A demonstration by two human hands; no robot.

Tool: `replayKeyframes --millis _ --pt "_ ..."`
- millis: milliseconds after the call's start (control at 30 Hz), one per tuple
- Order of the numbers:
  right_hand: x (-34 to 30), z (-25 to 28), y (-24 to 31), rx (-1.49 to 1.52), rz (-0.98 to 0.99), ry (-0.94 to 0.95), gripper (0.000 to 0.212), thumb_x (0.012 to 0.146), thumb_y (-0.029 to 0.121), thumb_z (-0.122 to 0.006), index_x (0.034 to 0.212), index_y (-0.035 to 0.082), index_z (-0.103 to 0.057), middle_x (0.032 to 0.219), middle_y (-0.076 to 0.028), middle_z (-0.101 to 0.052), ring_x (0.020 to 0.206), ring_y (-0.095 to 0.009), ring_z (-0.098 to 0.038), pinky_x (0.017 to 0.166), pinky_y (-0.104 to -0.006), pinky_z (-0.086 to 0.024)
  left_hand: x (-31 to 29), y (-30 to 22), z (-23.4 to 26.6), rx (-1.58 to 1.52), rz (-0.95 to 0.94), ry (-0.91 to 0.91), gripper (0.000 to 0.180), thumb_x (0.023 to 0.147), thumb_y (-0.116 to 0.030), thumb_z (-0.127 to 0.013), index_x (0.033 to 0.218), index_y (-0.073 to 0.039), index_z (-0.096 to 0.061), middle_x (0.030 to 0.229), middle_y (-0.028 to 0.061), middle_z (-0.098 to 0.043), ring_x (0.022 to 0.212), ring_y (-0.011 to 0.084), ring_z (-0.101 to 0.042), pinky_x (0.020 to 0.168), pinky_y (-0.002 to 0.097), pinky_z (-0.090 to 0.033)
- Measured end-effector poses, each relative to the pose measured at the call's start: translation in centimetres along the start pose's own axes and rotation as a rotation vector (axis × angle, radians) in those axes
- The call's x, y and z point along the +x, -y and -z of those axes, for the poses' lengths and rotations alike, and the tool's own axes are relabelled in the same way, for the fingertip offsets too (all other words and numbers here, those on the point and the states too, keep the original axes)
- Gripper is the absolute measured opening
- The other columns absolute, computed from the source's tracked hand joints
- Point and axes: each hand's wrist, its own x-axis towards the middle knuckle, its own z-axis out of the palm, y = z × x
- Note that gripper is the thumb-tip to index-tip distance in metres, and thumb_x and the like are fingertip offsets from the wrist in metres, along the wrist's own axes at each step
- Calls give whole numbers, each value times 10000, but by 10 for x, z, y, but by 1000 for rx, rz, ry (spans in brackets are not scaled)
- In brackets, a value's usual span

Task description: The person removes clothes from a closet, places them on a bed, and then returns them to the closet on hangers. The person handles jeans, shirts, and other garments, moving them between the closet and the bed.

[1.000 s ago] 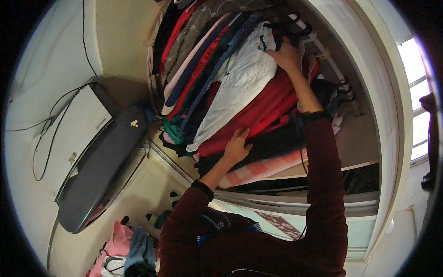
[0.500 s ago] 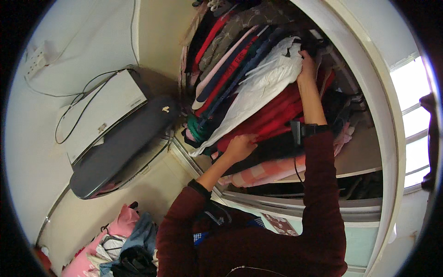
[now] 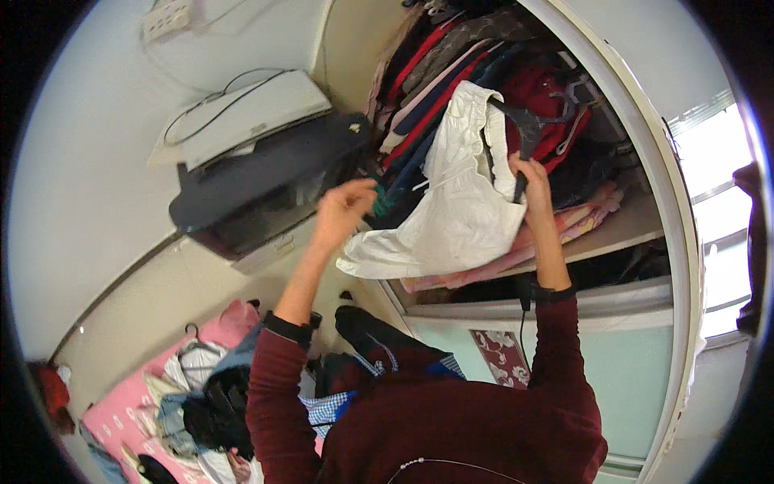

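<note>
In my right hand [image 3: 534,184] is one arm of a black clothes hanger [image 3: 528,125], gripped together with the edge of the white garment [image 3: 463,202] on it. The garment has a thin white cord and spreads out to the left, in front of the open wardrobe. My left hand [image 3: 347,211] is raised just left of the garment's lower end. Its fingers are loosely bent, and nothing shows in them. Behind the garment, several clothes [image 3: 419,113] hang close together, among them red, navy and grey ones.
A black rounded appliance [image 3: 258,173] with a white box [image 3: 250,117] and cables on it stands at the left wall. Below, various clothes [image 3: 226,403] lie on a pink cover [image 3: 121,411]. Folded pink cloth [image 3: 576,222] rests on the wardrobe shelf [image 3: 621,234].
The white garment has come forward out of the row, and its black hanger now shows. My left hand has left the red garment and moved to the left. My right hand has moved lower.
</note>
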Motion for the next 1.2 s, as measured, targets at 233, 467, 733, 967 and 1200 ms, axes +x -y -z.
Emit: replayKeyframes --millis 233,467,733,967,1200 --pt "-77 17 87 -233 135 287 337 994 333 -599 752 110 -523 742 57 -474 700 -75 -424 676 -247 -320 -108 -79 90 -101 73 -246 289 985 -113 -627 1251 -14 -680 1046 61 -748 882 82 -652 789 243 -518" --pt "-128 -31 162 -253 287 461 252 1032 225 -546 1047 7 -671 757 77 -413 707 -37 -369 664 -205 -275 -187 -130 133 -15 6 -361 332 988 -168 -637 1295 -46 -666 1089 60 -737 937 113 -675 834 268 -533" --pt "-169 -88 200 -159 413 718 253 1065 232 -530 1026 7 -640 638 79 -390 600 -18 -344 571 -211 -265 -268 -216 138 128 -128 -485 426 938 -212 -698 1326 -44 -643 1143 67 -706 907 126 -676 788 277 -539" --pt "-200 -204 224 -213 582 976 285 1062 262 -550 926 19 -606 631 75 -411 602 -18 -352 575 -206 -289 -317 -267 156 496 -101 -692 826 836 -490 -778 1481 -66 -486 1365 182 -569 939 209 -705 815 340 -553" --pt "-248 -265 237 -205 757 1125 302 1031 287 -609 996 -7 -669 678 70 -458 622 -26 -412 561 -216 -345 -353 -289 151 992 -128 -1065 715 790 -542 -737 1318 -82 -591 1269 213 -573 1091 395 -646 943 477 -512"
